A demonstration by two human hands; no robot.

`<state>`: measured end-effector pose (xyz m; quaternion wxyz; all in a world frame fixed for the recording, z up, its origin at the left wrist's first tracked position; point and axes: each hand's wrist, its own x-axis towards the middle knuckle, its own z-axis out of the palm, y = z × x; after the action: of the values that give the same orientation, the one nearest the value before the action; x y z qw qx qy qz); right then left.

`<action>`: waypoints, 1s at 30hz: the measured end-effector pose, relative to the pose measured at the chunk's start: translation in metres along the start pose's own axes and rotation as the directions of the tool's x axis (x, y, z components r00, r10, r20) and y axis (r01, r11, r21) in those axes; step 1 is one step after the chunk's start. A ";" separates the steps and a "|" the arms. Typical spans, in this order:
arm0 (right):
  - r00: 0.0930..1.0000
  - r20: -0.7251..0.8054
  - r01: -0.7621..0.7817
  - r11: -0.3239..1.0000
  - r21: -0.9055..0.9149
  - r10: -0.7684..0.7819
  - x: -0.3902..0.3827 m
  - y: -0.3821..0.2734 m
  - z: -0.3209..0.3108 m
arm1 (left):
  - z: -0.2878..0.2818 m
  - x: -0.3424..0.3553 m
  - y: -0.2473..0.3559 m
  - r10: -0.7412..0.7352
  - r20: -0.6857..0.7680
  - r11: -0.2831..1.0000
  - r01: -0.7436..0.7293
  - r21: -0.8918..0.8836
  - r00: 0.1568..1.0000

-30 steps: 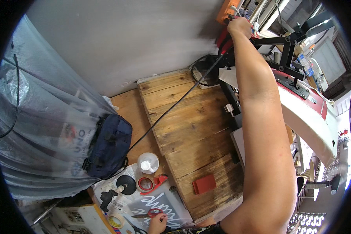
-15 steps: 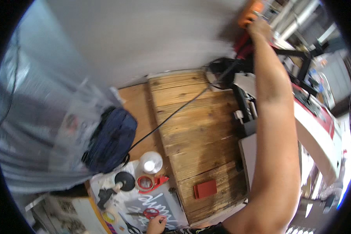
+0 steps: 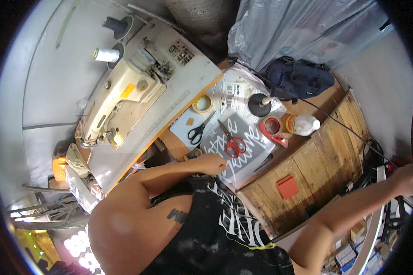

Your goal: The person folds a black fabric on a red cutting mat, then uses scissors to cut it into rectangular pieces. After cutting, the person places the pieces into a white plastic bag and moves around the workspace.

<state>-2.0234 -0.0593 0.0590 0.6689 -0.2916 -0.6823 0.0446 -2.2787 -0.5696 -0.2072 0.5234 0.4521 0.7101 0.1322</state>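
Observation:
My left hand (image 3: 210, 164) is closed, with its fingers curled in; anything inside them is hidden. It hovers at or rests on the near edge of a grey printed sheet (image 3: 257, 151); contact is unclear. Just beyond it, red-handled scissors (image 3: 236, 147) lie on that sheet, and black-handled scissors (image 3: 196, 134) are to their left. My right arm stretches out to the far right, where my right hand (image 3: 404, 179) meets the picture's dark rim. Its fingers are cut off there, so I cannot see what it touches. A red folded piece (image 3: 287, 187) lies on the wooden boards between my arms.
A sewing machine (image 3: 128, 87) with thread spools stands on a table at left. Around the sheet are a tape roll (image 3: 202, 104), a red tape dispenser (image 3: 273, 128), a bottle (image 3: 302, 124) and a black cone (image 3: 259, 105). A dark blue bag (image 3: 300, 77) and a cable (image 3: 339, 121) lie behind.
The view has swung leftward, bringing the sewing machine in. My right hand, earlier on an orange object, is now at the right rim; that object no longer shows there. My left hand stays closed beside the sheet.

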 end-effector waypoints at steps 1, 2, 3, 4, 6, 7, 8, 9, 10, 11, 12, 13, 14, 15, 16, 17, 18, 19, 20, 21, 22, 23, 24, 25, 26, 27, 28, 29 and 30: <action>0.992 0.092 -0.103 0.977 0.185 0.088 -0.041 -0.043 0.017 | 0.003 -0.014 -0.006 0.000 -0.044 0.999 -0.002 -0.039 0.999; 0.946 0.259 -0.286 0.881 0.376 0.197 -0.085 -0.085 0.035 | 0.008 -0.024 -0.012 -0.030 -0.084 0.997 0.023 -0.074 0.996; 0.852 0.470 -0.456 0.768 0.449 0.231 -0.134 -0.125 0.058 | 0.015 -0.035 -0.018 -0.024 -0.129 0.996 0.012 -0.094 0.991; 0.690 0.701 -0.589 0.702 0.399 0.181 -0.183 -0.165 0.083 | 0.022 -0.052 -0.028 -0.068 -0.175 0.992 0.048 -0.113 0.982; 0.111 0.990 -0.724 0.689 0.021 0.086 -0.269 -0.227 0.137 | 0.037 -0.091 -0.051 -0.147 -0.287 0.980 0.099 -0.174 0.947; 0.119 0.991 -0.711 0.702 0.043 0.060 -0.309 -0.250 0.162 | 0.046 -0.110 -0.062 -0.155 -0.314 0.971 0.087 -0.221 0.937; 0.114 0.984 -0.805 0.594 0.011 0.135 -0.347 -0.271 0.191 | 0.053 -0.130 -0.073 -0.164 -0.343 0.963 0.074 -0.259 0.925; 0.104 0.987 -0.625 0.780 -0.030 0.121 -0.371 -0.275 0.213 | 0.061 -0.148 -0.083 -0.207 -0.329 0.936 0.088 -0.341 0.921; 0.223 0.972 -0.504 0.862 0.055 0.068 -0.397 -0.279 0.235 | 0.072 -0.171 -0.093 -0.251 -0.409 0.935 0.110 -0.337 0.877; 0.284 0.958 -0.368 0.928 0.061 0.050 -0.420 -0.283 0.260 | 0.083 -0.196 -0.101 -0.315 -0.468 0.913 0.129 -0.387 0.826; 0.327 0.945 -0.336 0.938 0.082 0.034 -0.437 -0.282 0.286 | 0.093 -0.217 -0.109 -0.408 -0.476 0.890 0.223 -0.398 0.779; 0.332 0.942 -0.303 0.951 0.058 0.048 -0.451 -0.279 0.309 | 0.106 -0.239 -0.115 -0.487 -0.490 0.857 0.287 -0.428 0.723; 0.314 0.945 -0.268 0.963 -0.004 0.091 -0.462 -0.275 0.331 | 0.119 -0.260 -0.123 -0.546 -0.487 0.827 0.345 -0.444 0.682; 0.261 0.959 -0.299 0.954 -0.032 0.114 -0.469 -0.272 0.350 | 0.132 -0.279 -0.130 -0.625 -0.455 0.774 0.423 -0.471 0.635; 0.178 0.971 -0.323 0.941 -0.099 0.163 -0.474 -0.270 0.367 | 0.146 -0.296 -0.136 -0.670 -0.460 0.731 0.411 -0.544 0.583; 0.074 0.970 -0.334 0.923 -0.193 0.229 -0.476 -0.269 0.381 | 0.160 -0.311 -0.144 -0.732 -0.432 0.664 0.414 -0.623 0.527; 0.028 0.976 -0.317 0.927 -0.198 0.218 -0.474 -0.265 0.392 | 0.174 -0.325 -0.152 -0.766 -0.394 0.622 0.434 -0.652 0.508; -0.030 0.974 -0.290 0.930 -0.225 0.226 -0.469 -0.262 0.403 | 0.185 -0.335 -0.161 -0.800 -0.359 0.577 0.452 -0.680 0.481; -0.076 0.968 -0.267 0.930 -0.251 0.239 -0.466 -0.260 0.411 | 0.197 -0.342 -0.171 -0.816 -0.299 0.545 0.484 -0.684 0.495; -0.137 0.965 -0.231 0.940 -0.250 0.223 -0.463 -0.259 0.420 | 0.206 -0.348 -0.181 -0.830 -0.245 0.515 0.521 -0.681 0.500; -0.180 0.961 -0.208 0.946 -0.248 0.212 -0.460 -0.260 0.430 | 0.212 -0.355 -0.194 -0.849 -0.185 0.477 0.568 -0.671 0.495; -0.230 0.949 -0.180 0.949 -0.257 0.214 -0.461 -0.261 0.437 | 0.218 -0.361 -0.205 -0.847 -0.190 0.483 0.570 -0.665 0.496; -0.237 0.956 -0.244 0.941 -0.233 0.175 -0.466 -0.262 0.444 | 0.224 -0.366 -0.215 -0.850 -0.176 0.470 0.562 -0.681 0.497; -0.206 0.963 -0.236 0.947 -0.219 0.172 -0.473 -0.266 0.453 | 0.228 -0.371 -0.226 -0.872 -0.108 0.411 0.596 -0.690 0.477; -0.188 0.965 -0.222 0.949 -0.225 0.185 -0.479 -0.270 0.461 | 0.232 -0.378 -0.235 -0.867 -0.117 0.419 0.582 -0.697 0.485; -0.173 0.962 -0.203 0.948 -0.243 0.210 -0.484 -0.275 0.469 | 0.235 -0.386 -0.244 -0.873 -0.098 0.403 0.592 -0.699 0.478; -0.170 0.962 -0.233 0.940 -0.248 0.211 -0.486 -0.282 0.478 | 0.237 -0.394 -0.254 -0.878 -0.089 0.395 0.607 -0.689 0.470; -0.172 0.958 -0.257 0.928 -0.268 0.229 -0.487 -0.289 0.485 | 0.238 -0.401 -0.263 -0.886 -0.043 0.352 0.610 -0.710 0.461; -0.167 0.952 -0.275 0.915 -0.296 0.258 -0.486 -0.296 0.491 | 0.239 -0.410 -0.272 -0.892 -0.006 0.319 0.620 -0.716 0.453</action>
<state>-2.6162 -0.3645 -0.2886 -0.0777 -0.2922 -0.8718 0.3853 -2.1912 -1.1091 -0.2311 0.4780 -0.1862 0.8394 0.1794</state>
